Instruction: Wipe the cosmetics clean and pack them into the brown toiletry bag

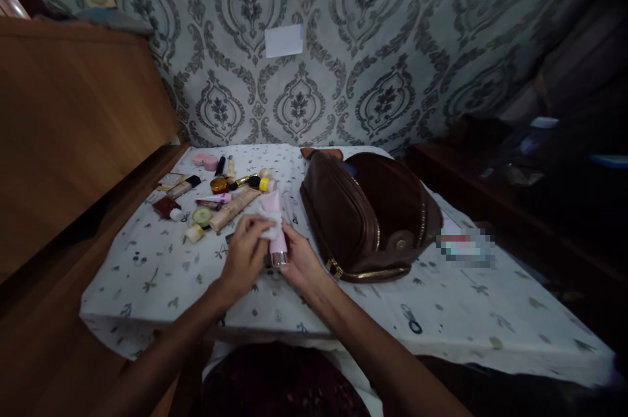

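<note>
A pale pink cosmetic tube (277, 243) with a shiny silver cap stands tilted above the table, cap end toward me. My right hand (300, 258) is closed around its lower right side. Pinched in my left hand (246, 250) is a white wipe (271, 226), which lies pressed against the tube's front. Just beyond the hands lies a larger beige tube (234, 209). To its left are a green-lidded jar (201, 216) and a small cream-capped bottle (194, 232). Part of the pink tube is hidden by the wipe and fingers.
A brown leather bag (363, 214), unzipped at the front, sits right of my hands. More cosmetics lie left: an amber jar (219, 185), a dark red bottle (167, 208), a pink round container (210, 162). A patterned white cloth (161, 273) covers the table; a wooden cabinet (83, 109) borders it.
</note>
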### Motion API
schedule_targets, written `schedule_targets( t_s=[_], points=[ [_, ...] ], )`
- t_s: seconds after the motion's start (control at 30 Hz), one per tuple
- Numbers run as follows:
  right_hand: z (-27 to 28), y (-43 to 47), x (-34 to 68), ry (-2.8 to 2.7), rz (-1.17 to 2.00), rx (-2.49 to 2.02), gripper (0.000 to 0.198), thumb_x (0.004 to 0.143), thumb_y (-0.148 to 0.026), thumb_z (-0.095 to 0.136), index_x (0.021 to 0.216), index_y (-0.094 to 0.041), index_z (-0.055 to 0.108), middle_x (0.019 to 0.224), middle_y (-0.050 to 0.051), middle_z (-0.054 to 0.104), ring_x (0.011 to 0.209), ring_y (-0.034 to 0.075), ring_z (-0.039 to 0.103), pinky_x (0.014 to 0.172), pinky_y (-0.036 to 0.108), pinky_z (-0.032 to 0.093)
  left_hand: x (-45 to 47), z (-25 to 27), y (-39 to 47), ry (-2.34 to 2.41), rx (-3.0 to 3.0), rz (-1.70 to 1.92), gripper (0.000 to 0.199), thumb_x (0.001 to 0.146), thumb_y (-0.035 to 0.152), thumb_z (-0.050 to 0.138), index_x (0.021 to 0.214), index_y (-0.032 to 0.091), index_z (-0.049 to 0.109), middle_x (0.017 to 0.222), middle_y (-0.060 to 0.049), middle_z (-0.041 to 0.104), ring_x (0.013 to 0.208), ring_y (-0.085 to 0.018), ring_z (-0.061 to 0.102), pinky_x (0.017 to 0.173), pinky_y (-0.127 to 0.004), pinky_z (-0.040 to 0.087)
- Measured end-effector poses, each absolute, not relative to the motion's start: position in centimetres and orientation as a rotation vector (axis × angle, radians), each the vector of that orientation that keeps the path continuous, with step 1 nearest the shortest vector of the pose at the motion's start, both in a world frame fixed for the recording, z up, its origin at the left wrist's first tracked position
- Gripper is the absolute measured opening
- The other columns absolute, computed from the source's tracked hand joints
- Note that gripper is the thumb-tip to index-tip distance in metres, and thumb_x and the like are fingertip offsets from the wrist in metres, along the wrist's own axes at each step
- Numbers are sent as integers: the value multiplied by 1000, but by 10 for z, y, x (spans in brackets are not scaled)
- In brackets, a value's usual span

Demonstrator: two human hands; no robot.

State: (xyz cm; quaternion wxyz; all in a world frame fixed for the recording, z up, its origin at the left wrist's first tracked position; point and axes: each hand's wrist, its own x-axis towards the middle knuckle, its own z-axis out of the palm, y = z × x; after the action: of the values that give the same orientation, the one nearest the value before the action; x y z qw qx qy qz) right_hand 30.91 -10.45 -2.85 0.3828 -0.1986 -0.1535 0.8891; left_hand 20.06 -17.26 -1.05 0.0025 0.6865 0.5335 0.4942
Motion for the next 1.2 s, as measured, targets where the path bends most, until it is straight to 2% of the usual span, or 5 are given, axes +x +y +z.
schedule_targets(
  t_s=[0.27, 0.47, 0.63, 0.9, 1.2],
  points=[
    [-33, -106, 311, -494, 2262, -456, 22, 78, -34, 77, 85, -14, 70, 71, 1, 72, 56, 11, 60, 52, 19, 49, 207, -19, -198, 1616, 2421, 1340, 40, 93, 14, 46, 131, 23, 55, 122, -13, 54, 114, -26, 54, 98, -43, 49],
    [-27, -115, 308, -782, 2100, -367, 32, 65, -35, 87, 88, -17, 73, 83, 2, 74, 74, 15, 64, 72, 26, 52, 193, -10, -172, 1803, 1931, 1544, 35, 97, 32, 47, 129, 21, 53, 130, -12, 53, 127, -26, 48, 111, -45, 38],
    [-18, -123, 311, -918, 1908, -337, 37, 68, -34, 85, 100, -21, 72, 92, 1, 73, 82, 15, 64, 80, 26, 51, 203, -13, -195, 1675, 1591, 1434, 64, 86, 42, 65, 141, 22, 40, 142, -12, 48, 133, -28, 45, 112, -43, 37],
    [-2, -125, 329, -1204, 1733, -336, 48, 70, -42, 83, 111, -22, 68, 101, 3, 71, 93, 18, 63, 89, 31, 49, 198, 0, -205, 1498, 1475, 1267, 41, 85, 48, 61, 110, 16, 63, 98, -7, 69, 96, -26, 63, 83, -34, 52],
    [21, -124, 364, -1304, 1495, -444, 25, 84, -43, 69, 82, -18, 69, 69, -3, 54, 59, 9, 46, 56, 22, 36, 183, 23, -197, 1792, 1454, 1606, 46, 91, 59, 47, 75, 18, 62, 68, -2, 57, 72, -20, 54, 68, -28, 47]
  ],
)
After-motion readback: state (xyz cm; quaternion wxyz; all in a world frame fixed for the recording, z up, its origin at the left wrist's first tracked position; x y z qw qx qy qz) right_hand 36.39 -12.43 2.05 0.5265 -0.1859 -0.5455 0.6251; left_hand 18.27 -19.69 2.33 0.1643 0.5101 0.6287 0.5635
